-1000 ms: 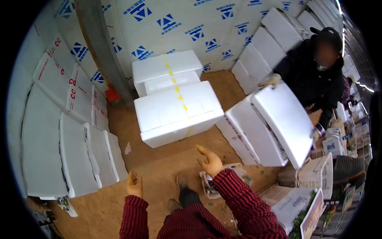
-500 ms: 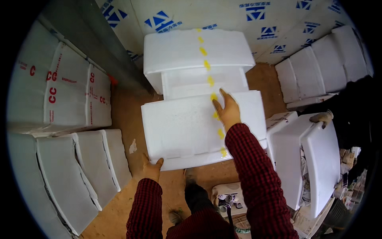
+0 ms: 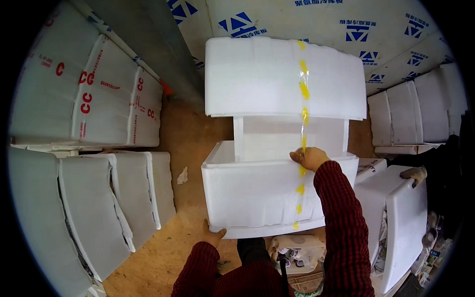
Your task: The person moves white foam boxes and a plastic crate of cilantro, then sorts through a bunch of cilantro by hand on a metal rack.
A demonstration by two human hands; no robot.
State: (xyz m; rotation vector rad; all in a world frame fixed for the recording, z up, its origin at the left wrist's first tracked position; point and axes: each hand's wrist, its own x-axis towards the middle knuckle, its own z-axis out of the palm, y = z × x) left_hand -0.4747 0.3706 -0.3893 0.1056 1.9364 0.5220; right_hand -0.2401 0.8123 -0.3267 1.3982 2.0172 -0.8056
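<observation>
A white foam box (image 3: 267,193) stands tilted in front of me, its opening away from me. Beyond it is another white foam box part (image 3: 277,81), with pale inner walls (image 3: 282,136) showing in the gap between. Clear tape with yellow marks (image 3: 305,116) runs from the far part over the gap and down the near box. My left hand (image 3: 213,234) grips the near box's lower left edge, thumb on top. My right hand (image 3: 312,158) is closed over its upper rim, right at the tape; its fingertips are partly hidden.
Stacked white foam boxes stand at the left (image 3: 94,213) and far right (image 3: 410,111). A metal post (image 3: 148,44) rises behind. At right, a co-worker's gloved hand (image 3: 414,174) holds a tilted foam box (image 3: 408,222). A bag with bottles or cans (image 3: 297,250) sits below.
The near box has tipped and its inside now shows; the gap to the far part looks wider. My right hand went from spread on the tape to closed at the rim. My view shifted.
</observation>
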